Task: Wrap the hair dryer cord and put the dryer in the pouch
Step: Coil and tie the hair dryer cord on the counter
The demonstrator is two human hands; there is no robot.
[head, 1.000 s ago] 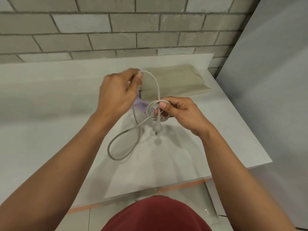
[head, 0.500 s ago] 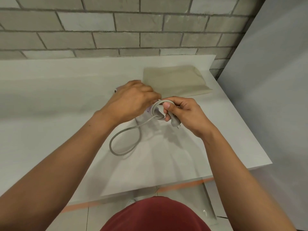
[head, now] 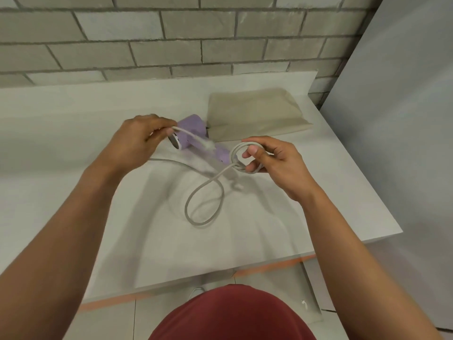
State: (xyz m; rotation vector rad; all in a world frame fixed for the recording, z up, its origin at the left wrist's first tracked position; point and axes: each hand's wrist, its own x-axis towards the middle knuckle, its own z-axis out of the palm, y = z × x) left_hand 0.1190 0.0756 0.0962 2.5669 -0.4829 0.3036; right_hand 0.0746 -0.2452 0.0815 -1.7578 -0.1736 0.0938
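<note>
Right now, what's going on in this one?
A person is winding the cord of the purple hair dryer. The right hand grips a small coil of it, the left hand pinches another stretch, and one loose loop is not yet wound in. The dryer lies on the white table beside the beige pouch, not yet inside.

No text, label, brand, number or sign can be read anywhere in this view.

Soft, even overhead light — faint shadows, motion-blurred plug (head: pixel 208 144), wide-angle edge bending
</note>
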